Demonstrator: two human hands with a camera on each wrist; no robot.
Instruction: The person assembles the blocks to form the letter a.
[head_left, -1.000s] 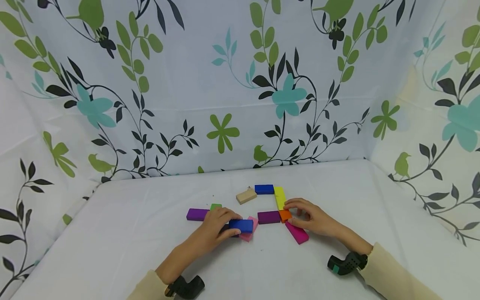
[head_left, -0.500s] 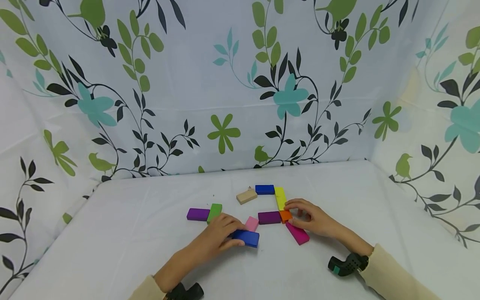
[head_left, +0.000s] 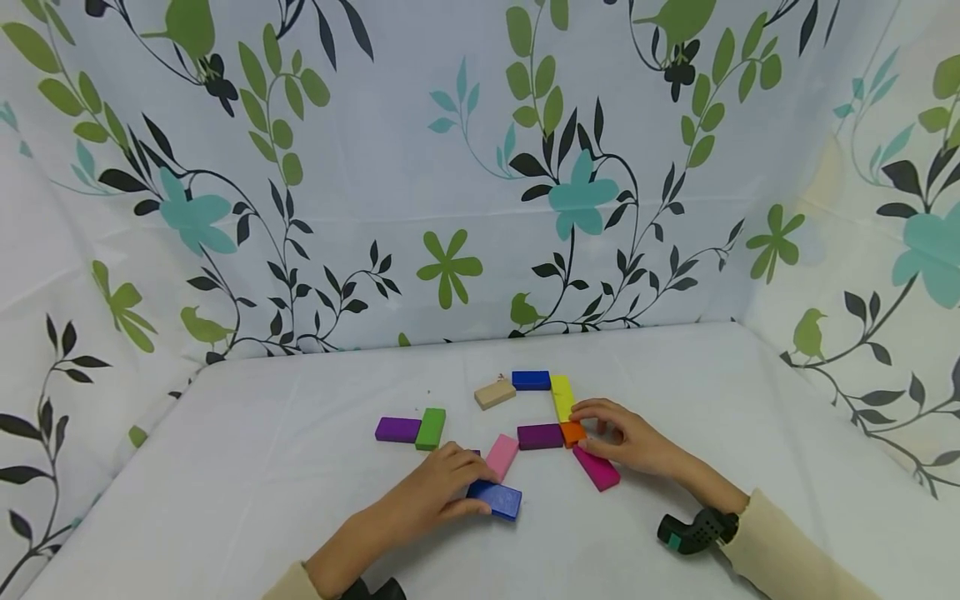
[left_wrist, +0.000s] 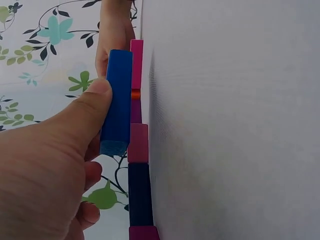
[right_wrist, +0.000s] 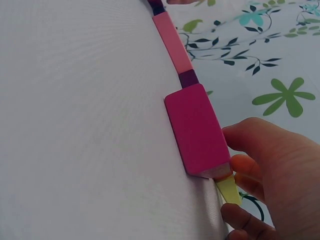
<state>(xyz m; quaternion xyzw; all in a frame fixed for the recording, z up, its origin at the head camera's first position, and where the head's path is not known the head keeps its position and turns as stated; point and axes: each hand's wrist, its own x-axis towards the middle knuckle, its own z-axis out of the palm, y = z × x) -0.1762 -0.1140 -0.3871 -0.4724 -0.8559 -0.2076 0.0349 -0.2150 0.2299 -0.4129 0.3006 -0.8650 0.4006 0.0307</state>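
A blue wooden block is pinched between thumb and fingers of my left hand. In the left wrist view that blue block is raised off the table. Just behind it lies a pink block; a dark blue block beside it is mostly hidden by the hand in the head view. My right hand pinches a small orange block at a corner of the block row. Touching that corner are a yellow block, a plum block and a magenta block.
Another blue block adjoins the yellow one's far end. A natural wood block lies tilted to its left. Farther left, a purple block meets a green block. Patterned cloth hangs behind the white table surface.
My left hand has drawn the blue block toward me and slightly right, off the pink block, which now shows along with the green one. The right hand has stayed put.
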